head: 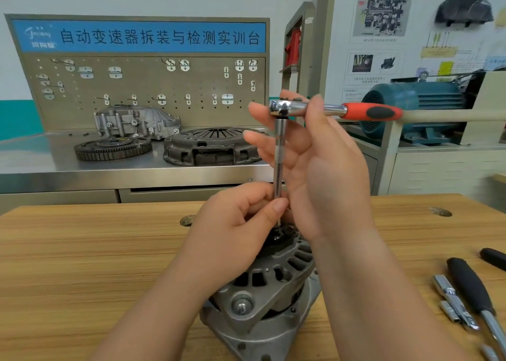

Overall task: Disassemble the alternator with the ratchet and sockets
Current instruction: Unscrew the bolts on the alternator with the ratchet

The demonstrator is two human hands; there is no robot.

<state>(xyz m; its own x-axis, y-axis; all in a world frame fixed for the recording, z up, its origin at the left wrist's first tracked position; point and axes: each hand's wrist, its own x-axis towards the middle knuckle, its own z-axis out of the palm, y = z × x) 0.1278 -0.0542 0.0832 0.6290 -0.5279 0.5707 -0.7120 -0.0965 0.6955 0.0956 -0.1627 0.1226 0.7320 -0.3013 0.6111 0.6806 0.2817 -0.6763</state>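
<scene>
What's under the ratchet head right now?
A slim extension bar drops straight from the ratchet to the top of the alternator. The left hand pinches its lower end, so what it engages is hidden.

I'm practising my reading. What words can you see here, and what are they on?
"自动变速器拆装与检测实训台": on the blue banner.
Logo at the banner's left end: too blurred to read.
Posters on the right: print too small to read.
</scene>
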